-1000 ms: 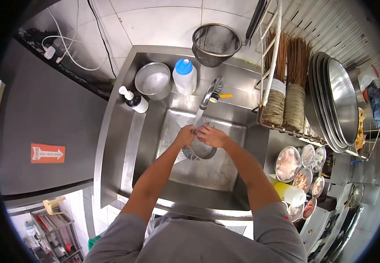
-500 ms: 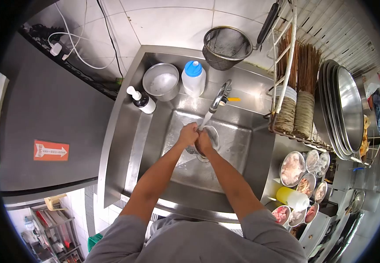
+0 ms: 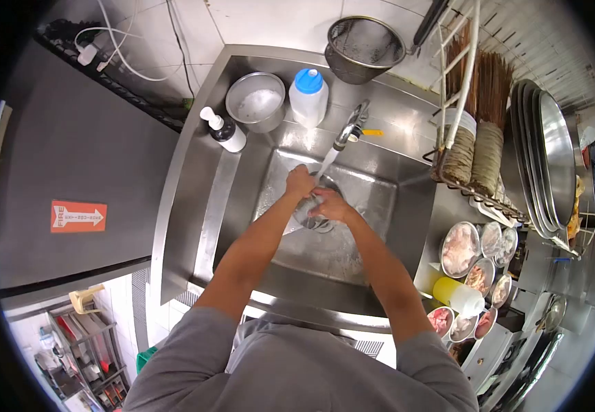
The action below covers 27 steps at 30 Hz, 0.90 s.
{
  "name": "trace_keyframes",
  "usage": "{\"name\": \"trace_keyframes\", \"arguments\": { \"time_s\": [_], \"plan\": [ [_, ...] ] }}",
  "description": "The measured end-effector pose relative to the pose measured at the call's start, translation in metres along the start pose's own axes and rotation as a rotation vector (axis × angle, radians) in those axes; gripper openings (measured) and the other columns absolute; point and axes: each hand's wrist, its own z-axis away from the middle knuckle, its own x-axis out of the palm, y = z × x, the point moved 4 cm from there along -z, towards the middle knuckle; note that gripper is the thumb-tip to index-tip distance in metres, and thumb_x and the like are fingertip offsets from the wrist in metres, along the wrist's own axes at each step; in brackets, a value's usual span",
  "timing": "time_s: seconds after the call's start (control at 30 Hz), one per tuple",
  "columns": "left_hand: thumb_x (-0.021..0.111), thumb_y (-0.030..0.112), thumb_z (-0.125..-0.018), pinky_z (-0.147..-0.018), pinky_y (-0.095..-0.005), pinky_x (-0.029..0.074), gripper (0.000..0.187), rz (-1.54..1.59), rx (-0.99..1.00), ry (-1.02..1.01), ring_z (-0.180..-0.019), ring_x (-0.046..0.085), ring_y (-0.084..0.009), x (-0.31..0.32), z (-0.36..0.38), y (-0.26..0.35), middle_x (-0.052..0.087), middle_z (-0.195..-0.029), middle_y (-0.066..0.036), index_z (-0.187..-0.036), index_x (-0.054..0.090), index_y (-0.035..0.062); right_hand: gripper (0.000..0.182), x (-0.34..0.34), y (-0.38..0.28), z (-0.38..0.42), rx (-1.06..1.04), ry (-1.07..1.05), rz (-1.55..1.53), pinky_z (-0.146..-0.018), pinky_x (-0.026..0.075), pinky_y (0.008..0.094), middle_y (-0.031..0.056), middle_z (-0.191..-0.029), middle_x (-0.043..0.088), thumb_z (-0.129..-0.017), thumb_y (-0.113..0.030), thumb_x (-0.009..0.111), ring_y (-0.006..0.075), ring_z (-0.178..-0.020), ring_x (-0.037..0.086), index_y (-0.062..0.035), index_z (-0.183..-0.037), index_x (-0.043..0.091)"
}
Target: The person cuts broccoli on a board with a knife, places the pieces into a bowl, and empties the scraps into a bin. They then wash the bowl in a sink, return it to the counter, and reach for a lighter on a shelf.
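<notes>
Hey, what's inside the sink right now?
In the sink, both hands hold a small metal bowl under the tap's running water: left hand, right hand. The hands cover most of the bowl, so its contents cannot be seen.

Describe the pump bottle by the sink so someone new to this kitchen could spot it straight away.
Start at the steel sink and follow its back ledge to the left corner. There, left of the round metal pot and the white jug with a blue cap, stands the pump bottle. It is the only one with a dark body and a white pump head.
</notes>
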Motion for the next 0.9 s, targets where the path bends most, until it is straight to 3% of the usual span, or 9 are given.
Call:
{"name": "trace_keyframes", "arguments": {
  "time_s": [0.1, 0.17, 0.2, 0.33, 0.57, 0.63, 0.7, 0.77, 0.9],
  "plan": [
    [0.068, 0.026, -0.079, -0.079, -0.044, 0.051, 0.019, -0.134, 0.368, 0.277, -0.091, 0.067, -0.0351, -0.012, 0.001, 0.016, 0.068, -0.084, -0.016, -0.082, 0.065, 0.0076, 0.072, -0.021, 0.03, 0.007, 0.107, -0.027, 0.007, -0.102, 0.041, 0.0344, 0.0117, -0.123, 0.064, -0.072, -0.027, 0.086, 0.0241, -0.114, 0.057, -0.0024, -0.133, 0.056],
    [0.072, 0.042, -0.081, -0.084, -0.0448, 0.049, 0.037, -0.419, 0.507, -0.479, -0.099, 0.066, -0.0347, -0.032, 0.025, 0.052, 0.069, -0.091, -0.017, -0.085, 0.067, 0.0057, 0.076, -0.049, 0.002, 0.03, 0.229, 0.159, 0.055, -0.099, 0.043, 0.0338, 0.0122, -0.12, 0.065, -0.072, -0.025, 0.086, 0.0239, -0.112, 0.058, -0.0017, -0.136, 0.054],
    [0.07, 0.053, -0.086, -0.072, -0.032, 0.048, 0.045, -0.487, 0.717, -0.429, -0.088, 0.064, -0.0244, -0.027, 0.012, 0.034, 0.067, -0.08, -0.009, -0.084, 0.069, 0.0081, 0.07, -0.056, -0.011, 0.037, 0.271, 0.16, 0.008, -0.098, 0.043, 0.0319, 0.0119, -0.118, 0.066, -0.073, -0.024, 0.086, 0.0222, -0.111, 0.059, -0.0008, -0.133, 0.056],
    [0.065, 0.045, -0.092, -0.067, -0.0301, 0.045, 0.04, -0.334, 0.482, -0.691, -0.075, 0.057, -0.015, -0.035, 0.0, 0.016, 0.061, -0.07, -0.003, -0.085, 0.07, 0.0065, 0.045, -0.078, 0.004, 0.008, -0.177, 0.293, 0.028, -0.089, 0.049, 0.0348, 0.0083, -0.109, 0.067, -0.08, -0.029, 0.081, 0.0246, -0.105, 0.064, -0.0108, -0.118, 0.065],
    [0.06, 0.033, -0.099, -0.068, -0.0285, 0.044, 0.033, 0.104, 0.342, -0.331, -0.073, 0.05, -0.0099, -0.026, 0.003, -0.006, 0.06, -0.077, 0.002, -0.088, 0.069, 0.0024, 0.026, -0.015, -0.012, 0.03, -0.493, 0.811, 0.428, -0.091, 0.051, 0.039, 0.0152, -0.115, 0.065, -0.086, -0.012, 0.068, 0.0318, -0.107, 0.064, -0.0087, -0.111, 0.068],
    [0.06, 0.032, -0.099, -0.074, -0.0298, 0.046, 0.03, 0.303, 0.198, -0.273, -0.082, 0.055, -0.0115, -0.028, 0.014, -0.025, 0.064, -0.087, 0.0, -0.093, 0.069, 0.0038, 0.026, -0.023, 0.029, 0.021, -0.367, 0.742, 0.185, -0.096, 0.05, 0.0376, 0.0126, -0.122, 0.065, -0.094, -0.015, 0.058, 0.0286, -0.111, 0.063, -0.01, -0.118, 0.067],
    [0.058, 0.031, -0.1, -0.08, -0.0318, 0.049, 0.03, 0.673, 0.12, -0.203, -0.087, 0.059, -0.0138, -0.014, 0.021, -0.045, 0.066, -0.095, -0.003, -0.102, 0.067, 0.0025, 0.032, -0.009, 0.083, 0.016, 0.135, 0.495, -1.071, -0.099, 0.049, 0.0352, 0.0084, -0.126, 0.065, -0.102, -0.021, 0.047, 0.0241, -0.113, 0.062, -0.0088, -0.129, 0.061],
    [0.055, 0.033, -0.102, -0.094, -0.0364, 0.051, 0.038, 1.293, 0.033, -0.154, -0.105, 0.063, -0.018, 0.004, 0.056, -0.044, 0.065, -0.117, -0.009, -0.121, 0.059, 0.0004, 0.041, 0.028, 0.099, 0.014, -0.092, 0.753, -1.45, -0.104, 0.045, 0.0363, 0.0064, -0.133, 0.059, -0.106, -0.026, 0.039, 0.0227, -0.119, 0.058, -0.0062, -0.141, 0.048],
    [0.06, 0.021, -0.099, -0.087, -0.0321, 0.05, 0.03, 1.108, 0.077, -0.093, -0.098, 0.063, -0.0164, 0.094, 0.048, -0.083, 0.069, -0.107, -0.007, -0.123, 0.06, 0.0027, 0.052, 0.087, 0.078, 0.022, -0.176, 1.126, -1.415, -0.114, 0.032, 0.0424, 0.0103, -0.152, 0.039, -0.105, -0.031, 0.044, 0.03, -0.137, 0.041, -0.0103, -0.152, 0.032]
  ]
}}
